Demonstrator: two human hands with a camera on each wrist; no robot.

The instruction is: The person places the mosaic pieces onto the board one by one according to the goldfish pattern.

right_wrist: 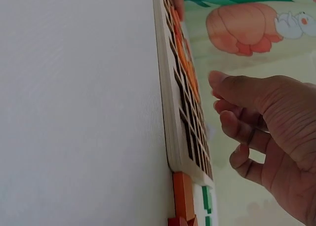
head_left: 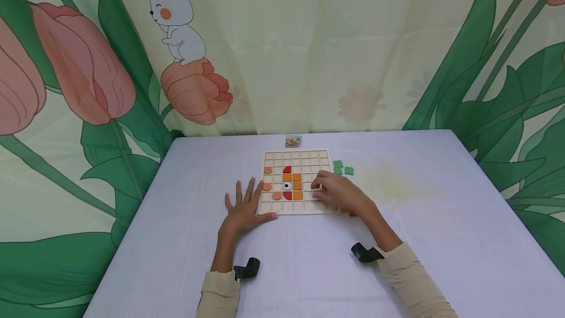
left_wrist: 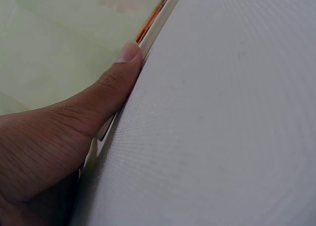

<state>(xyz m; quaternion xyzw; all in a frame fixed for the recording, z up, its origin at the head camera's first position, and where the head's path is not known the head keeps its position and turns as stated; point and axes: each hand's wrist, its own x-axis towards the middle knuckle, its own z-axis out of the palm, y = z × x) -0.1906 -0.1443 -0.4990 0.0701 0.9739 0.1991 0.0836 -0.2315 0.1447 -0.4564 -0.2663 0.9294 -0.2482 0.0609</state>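
Note:
A wooden grid board (head_left: 315,156) lies on the table. In its cells sit several orange square tiles (head_left: 297,186), two red rounded tiles (head_left: 287,169), orange round tiles (head_left: 276,196) and a white eye tile (head_left: 287,186). My left hand (head_left: 243,211) rests at the board's left side, fingers spread, thumb along the near edge; the left wrist view shows that thumb (left_wrist: 121,72) against the board's rim. Above the right part of the grid hovers my right hand (head_left: 337,190), fingers loosely bent. In the right wrist view its fingers (right_wrist: 242,127) show no tile between them.
Several green square tiles (head_left: 349,171) lie just right of the board. Orange tiles (right_wrist: 182,194) and red pieces (head_left: 352,214) lie by its near right corner, partly behind the right hand. A small patterned card (head_left: 293,141) is beyond the board, near a printed curtain (head_left: 282,63).

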